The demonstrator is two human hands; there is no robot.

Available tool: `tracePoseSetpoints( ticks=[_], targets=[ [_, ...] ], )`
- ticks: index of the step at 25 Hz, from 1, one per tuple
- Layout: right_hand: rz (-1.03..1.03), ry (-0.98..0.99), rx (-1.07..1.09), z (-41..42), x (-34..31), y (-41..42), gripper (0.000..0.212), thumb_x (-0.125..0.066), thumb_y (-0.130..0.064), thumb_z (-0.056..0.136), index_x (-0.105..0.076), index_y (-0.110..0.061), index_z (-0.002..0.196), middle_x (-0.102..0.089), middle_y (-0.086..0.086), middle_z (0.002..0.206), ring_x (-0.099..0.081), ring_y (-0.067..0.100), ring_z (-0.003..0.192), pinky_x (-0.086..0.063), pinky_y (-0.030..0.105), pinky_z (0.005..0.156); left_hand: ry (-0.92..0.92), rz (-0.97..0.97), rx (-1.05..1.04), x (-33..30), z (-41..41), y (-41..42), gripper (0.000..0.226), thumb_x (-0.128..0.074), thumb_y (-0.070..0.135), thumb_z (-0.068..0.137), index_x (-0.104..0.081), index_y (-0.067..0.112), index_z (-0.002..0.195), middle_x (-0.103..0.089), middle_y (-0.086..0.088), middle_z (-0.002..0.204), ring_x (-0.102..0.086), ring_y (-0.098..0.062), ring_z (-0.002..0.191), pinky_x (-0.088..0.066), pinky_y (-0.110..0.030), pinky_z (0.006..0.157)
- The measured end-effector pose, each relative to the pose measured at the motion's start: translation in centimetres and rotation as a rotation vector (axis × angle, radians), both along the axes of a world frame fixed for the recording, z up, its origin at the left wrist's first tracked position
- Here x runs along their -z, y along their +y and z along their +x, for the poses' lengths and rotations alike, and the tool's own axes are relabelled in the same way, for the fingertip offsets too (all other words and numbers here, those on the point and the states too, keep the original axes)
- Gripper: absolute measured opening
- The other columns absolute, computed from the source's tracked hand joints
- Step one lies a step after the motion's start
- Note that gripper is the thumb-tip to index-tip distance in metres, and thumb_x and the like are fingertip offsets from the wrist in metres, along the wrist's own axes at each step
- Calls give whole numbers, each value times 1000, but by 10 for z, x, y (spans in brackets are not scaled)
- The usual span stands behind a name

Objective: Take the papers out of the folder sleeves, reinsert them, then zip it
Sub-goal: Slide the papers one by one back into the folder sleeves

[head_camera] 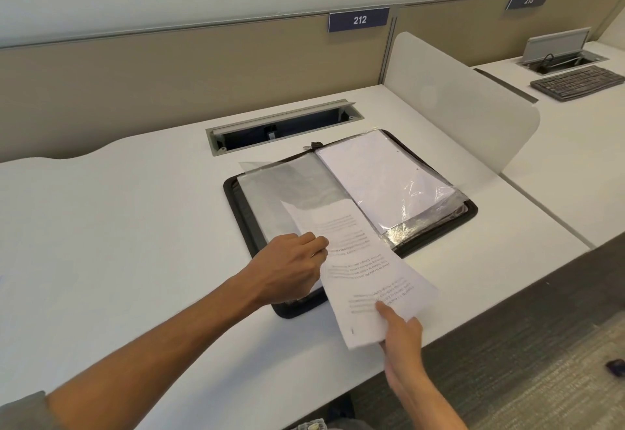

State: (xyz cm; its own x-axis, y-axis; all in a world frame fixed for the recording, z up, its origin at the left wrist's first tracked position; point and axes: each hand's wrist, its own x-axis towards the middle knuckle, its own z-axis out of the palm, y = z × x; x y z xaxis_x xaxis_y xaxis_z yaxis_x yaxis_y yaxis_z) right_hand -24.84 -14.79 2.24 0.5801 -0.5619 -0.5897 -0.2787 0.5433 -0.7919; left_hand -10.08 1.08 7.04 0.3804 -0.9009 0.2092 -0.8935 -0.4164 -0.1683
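Both hands work at one printed sheet of paper (363, 270) over the near edge of the open folder (468, 208). The right hand (400, 331) pinches the sheet's near corner, thumb on top and fingers beneath, past the desk's front edge. The left hand (291, 265) rests on the folder's left half, its fingers curled at the sheet's left edge; whether they grip the paper or the clear sleeve (287, 186) cannot be told. The sheet slants from the right hand up and away, its far end lying over that sleeve just beyond the left hand.

Black-rimmed and unzipped, the folder lies flat on the white desk (135, 226), ahead of both hands. Beyond the right hand, its right half holds a stack of white pages under glossy plastic (399, 179). The zipper pull (314, 145) sits at the spine's far end.

Farther off are a cable tray (284, 128), a frosted divider (456, 108), a sign reading 212 (359, 19) and a keyboard (578, 82) on the neighbouring desk.
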Motion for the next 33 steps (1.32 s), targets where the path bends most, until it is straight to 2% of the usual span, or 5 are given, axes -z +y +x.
tracePoseSetpoints(
  ticks=[8, 18, 25, 29, 33],
  targets=[
    [156, -52, -117, 114, -12, 12, 41, -43, -5, 90, -55, -8, 129, -67, 11, 107, -58, 18, 70, -42, 22, 42, 8, 29, -11, -13, -11, 3, 18, -64, 16, 77, -72, 10, 91, -69, -4, 95, -59, -18, 63, -40, -25, 48],
    [72, -91, 14, 97, -7, 32, 19, -50, -10, 99, -61, -18, 112, -70, 1, 101, -72, 18, 72, -51, 26, 57, 27, -7, -50, -16, -13, -1, 33, -77, 20, 71, -73, 8, 101, -72, -6, 102, -66, -17, 65, -50, -24, 51],
    [-176, 17, -253, 134, -13, 15, 26, -52, -8, 99, -58, -9, 73, -66, 11, 77, -55, 14, 59, -47, 28, 57, 51, -14, -42, -6, -20, -4, 34, -54, 17, 77, -71, 8, 105, -71, -6, 105, -63, -18, 63, -38, -24, 49],
    [-186, 41, -338, 135, -12, 7, 28, -54, -31, 99, -58, -7, 83, -59, 3, 62, -50, 12, 52, -42, 19, 46, 68, -88, -65, -7, -19, -3, 39, -57, 17, 72, -72, 6, 106, -70, -5, 104, -65, -18, 59, -43, -23, 42],
    [-486, -106, -188, 100, 5, 7, 30, -54, -33, 97, -73, -15, 83, -61, -1, 57, -52, 15, 50, -46, 34, 56, 118, -154, -114, -11, -17, -2, 37, -58, 19, 73, -73, 7, 104, -70, -5, 105, -66, -20, 58, -45, -21, 39]
  ],
)
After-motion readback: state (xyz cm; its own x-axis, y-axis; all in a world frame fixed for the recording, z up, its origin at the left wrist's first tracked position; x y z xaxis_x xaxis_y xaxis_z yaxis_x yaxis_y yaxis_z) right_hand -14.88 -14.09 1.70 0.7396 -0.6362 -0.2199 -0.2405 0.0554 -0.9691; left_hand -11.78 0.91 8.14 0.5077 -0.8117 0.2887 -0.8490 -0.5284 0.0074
